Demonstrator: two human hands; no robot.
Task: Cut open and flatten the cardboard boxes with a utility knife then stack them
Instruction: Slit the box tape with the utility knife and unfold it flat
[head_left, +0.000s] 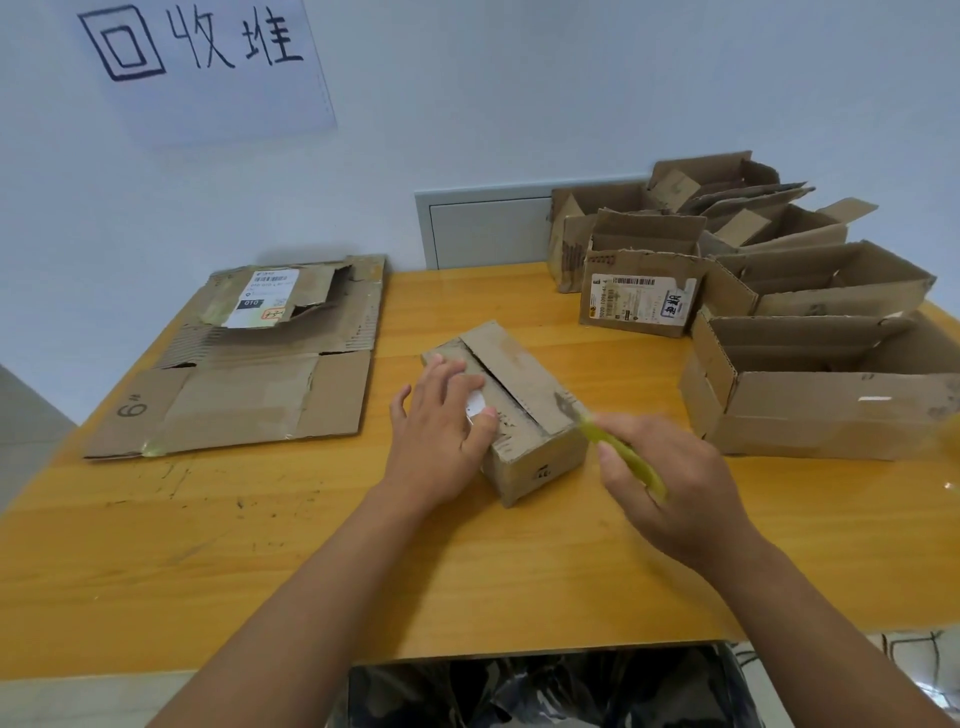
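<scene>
Bare forearms, no sleeves, hands (441, 421) ungloved

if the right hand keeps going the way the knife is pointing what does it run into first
Most likely the small closed box. The right hand holds the yellow-green utility knife aimed up and left, its tip at the box's near right top corner. The left hand presses on the box just beyond, though depth is hard to judge.

One closed box (511, 410) sits between two hands, one yellow knife (623, 454) in the right; two flattened boxes (249, 374) lie left; roughly six open boxes (826, 405) stand right.
</scene>
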